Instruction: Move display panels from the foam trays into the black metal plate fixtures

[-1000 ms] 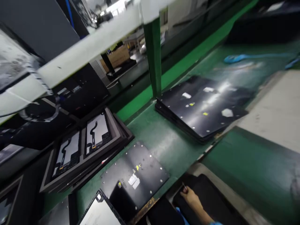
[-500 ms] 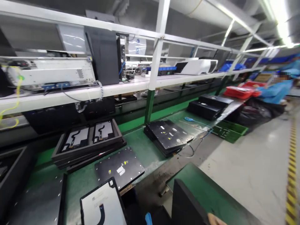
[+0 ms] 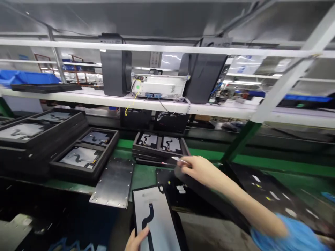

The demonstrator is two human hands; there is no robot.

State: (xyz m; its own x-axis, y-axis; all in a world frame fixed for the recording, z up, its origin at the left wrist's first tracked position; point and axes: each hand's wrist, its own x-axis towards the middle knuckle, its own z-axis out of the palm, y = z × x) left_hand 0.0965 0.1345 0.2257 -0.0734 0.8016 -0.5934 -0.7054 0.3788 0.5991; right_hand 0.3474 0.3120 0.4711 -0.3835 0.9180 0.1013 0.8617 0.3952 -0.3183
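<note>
My left hand (image 3: 136, 240) grips the lower left side of a display panel (image 3: 159, 218), its thumb over the black flex cable. The panel is tilted, its silvery back up with a dark border. My right hand (image 3: 193, 169) is closed, reaching over the bench, with a small white pointed thing (image 3: 176, 158) sticking out by its fingers. Under that hand and forearm runs a blurred dark foam board (image 3: 209, 195), its corner at the fingers. Beneath it lies a black plate (image 3: 166, 177) with white and yellow stickers. A stack of foam trays (image 3: 160, 156) holding panels stands just beyond.
More foam trays (image 3: 104, 158) with panels are piled at the left, beside a black studded plate (image 3: 113, 183). Stickered plates (image 3: 277, 195) lie at the right. A green and white post (image 3: 267, 101) rises there, and a white shelf (image 3: 99, 99) crosses above the bench.
My view has swung left. The dark foam board has come from the lower right to over the black plate with my right hand. My left hand now shows on the display panel.
</note>
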